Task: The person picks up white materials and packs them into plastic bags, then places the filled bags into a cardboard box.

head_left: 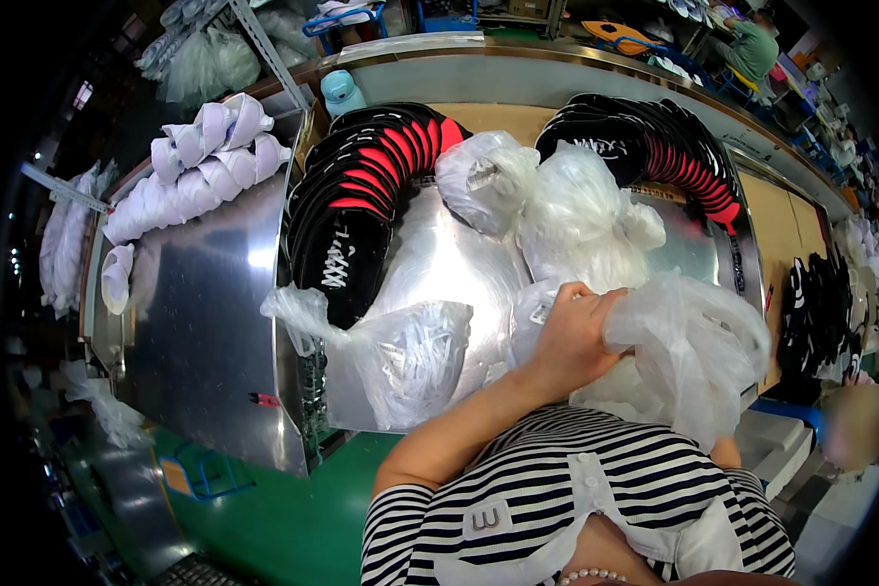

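Note:
My left hand (578,337) is closed, its fingers curled into the edge of a clear plastic bag (698,342) in front of my chest. The bag spreads to the right and hangs down crumpled. A bit of my right forearm (726,452) shows below the bag; the right hand itself is hidden behind the plastic. Just beyond my left hand sit more filled plastic bags (581,220), tied or bunched, and a rounder one (488,183). To the left, a knotted bag (415,356) with white, lace-like strips inside lies on the metal table (449,259).
Black and red shoe uppers with white laces stand in a curved row (361,195) at left and another (645,151) at right. White shoe parts (195,181) lie on the left metal table (205,322). A blue-lidded bottle (342,93) stands behind. Black pieces (816,313) lie far right.

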Demonstrator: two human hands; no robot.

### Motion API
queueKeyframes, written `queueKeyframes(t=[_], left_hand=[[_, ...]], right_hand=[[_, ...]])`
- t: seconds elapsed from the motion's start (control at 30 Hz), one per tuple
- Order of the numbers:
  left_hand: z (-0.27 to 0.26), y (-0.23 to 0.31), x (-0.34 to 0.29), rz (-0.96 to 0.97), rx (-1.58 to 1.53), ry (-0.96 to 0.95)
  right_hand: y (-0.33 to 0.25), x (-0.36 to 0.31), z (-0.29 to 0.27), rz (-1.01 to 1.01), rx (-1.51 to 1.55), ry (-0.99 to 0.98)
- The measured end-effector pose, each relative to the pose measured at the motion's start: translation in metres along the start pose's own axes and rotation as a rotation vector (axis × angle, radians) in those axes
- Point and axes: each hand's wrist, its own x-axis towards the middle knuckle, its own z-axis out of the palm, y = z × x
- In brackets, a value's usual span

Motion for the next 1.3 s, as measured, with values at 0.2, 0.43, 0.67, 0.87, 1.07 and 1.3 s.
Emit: queueKeyframes(t=[0.2,0.43,0.67,0.87,1.07,1.3], left_hand=[[0.006,0.023,0.011,0.132,-0.077,0.220],[0.035,0.075,0.021,0.114,-0.238,0.128],[0.019,0.091,0.019,0.306,0.298,0.086],[0.015,0.082,0.018,-0.156,0.185,-0.298],[-0.006,0.056,0.003,-0.218,-0.412,-0.162],[0.009,0.086,-0.008,0.510,-0.327,-0.347]], right_hand=[[-0.011,-0.017,-0.002,-0.121,-0.026,0.070],[-0.008,-0.026,0.015,-0.139,-0.106,-0.029],[-0.020,-0.044,0.012,-0.038,-0.194,-0.242],[-0.018,-0.045,0.025,0.118,-0.217,-0.431],[-0.034,-0.029,0.006,0.289,-0.230,-0.104],[-0.049,0.004,-0.007,0.356,-0.475,-0.334]])
